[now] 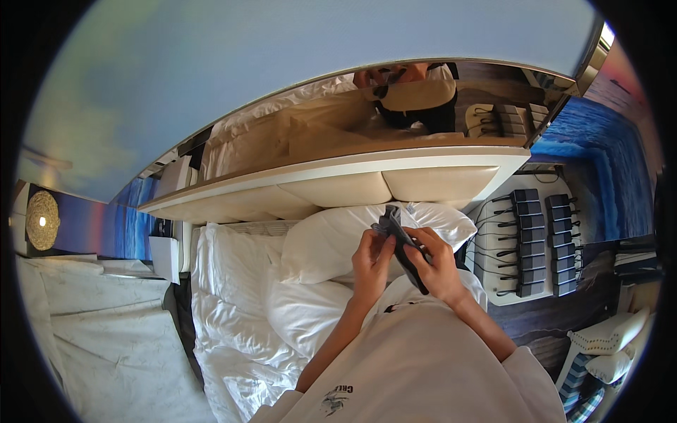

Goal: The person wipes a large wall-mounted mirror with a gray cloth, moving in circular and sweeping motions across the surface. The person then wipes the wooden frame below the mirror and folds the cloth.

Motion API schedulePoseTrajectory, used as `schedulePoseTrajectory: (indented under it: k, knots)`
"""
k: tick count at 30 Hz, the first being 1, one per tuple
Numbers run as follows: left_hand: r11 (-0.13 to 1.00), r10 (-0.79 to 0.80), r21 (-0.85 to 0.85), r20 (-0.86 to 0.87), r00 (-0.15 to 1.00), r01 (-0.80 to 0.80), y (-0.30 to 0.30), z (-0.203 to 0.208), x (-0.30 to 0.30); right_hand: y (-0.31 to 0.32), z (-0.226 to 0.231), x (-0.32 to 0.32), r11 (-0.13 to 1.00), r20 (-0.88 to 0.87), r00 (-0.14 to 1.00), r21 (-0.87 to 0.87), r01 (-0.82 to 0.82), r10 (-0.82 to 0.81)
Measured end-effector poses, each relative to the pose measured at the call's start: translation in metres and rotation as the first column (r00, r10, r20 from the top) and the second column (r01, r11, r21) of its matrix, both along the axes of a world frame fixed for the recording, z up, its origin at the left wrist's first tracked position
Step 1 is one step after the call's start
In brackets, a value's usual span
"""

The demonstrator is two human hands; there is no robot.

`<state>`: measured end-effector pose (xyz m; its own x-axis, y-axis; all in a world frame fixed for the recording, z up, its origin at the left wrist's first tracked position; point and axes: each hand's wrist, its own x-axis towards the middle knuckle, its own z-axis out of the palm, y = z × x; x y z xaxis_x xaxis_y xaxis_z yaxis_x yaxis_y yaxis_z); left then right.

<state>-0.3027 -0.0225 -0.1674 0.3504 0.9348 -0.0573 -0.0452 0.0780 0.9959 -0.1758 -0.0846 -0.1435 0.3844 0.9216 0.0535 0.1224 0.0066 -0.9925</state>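
A long dark grey, folded, strap-like thing (407,259) is held in front of my chest, slanting from upper left to lower right. Its exact kind I cannot make out. My left hand (371,259) grips its left side, thumb pressed on it near the loose, crumpled upper end. From the right, my right hand (435,266) is closed round the middle, with the thumb laid on top. The lower end sticks out below my hands. Behind the upper end lies a white pillow (328,236) on the bed.
The bed has a padded cream headboard (338,190) with a mirror strip (317,116) above. Rumpled white bedding (233,303) spreads to the left. At the right, a pale table (504,204) bears two rows of dark boxes (530,243) with cables. A cushioned seat (599,342) stands lower right.
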Motion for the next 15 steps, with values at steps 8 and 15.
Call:
schedulePoseTrajectory:
  k: [8, 15]
  knots:
    - [0.986, 0.149, 0.076, -0.041, 0.988, -0.145, 0.007, -0.007, -0.008, 0.006, -0.009, 0.006, 0.963, 0.152, 0.962, -0.112, 0.245, -0.227]
    - [0.997, 0.005, 0.082, 0.049, 0.999, -0.009, 0.004, 0.017, 0.007, 0.01, 0.01, -0.012, 0.997, 0.344, 0.937, 0.065, 0.045, -0.065]
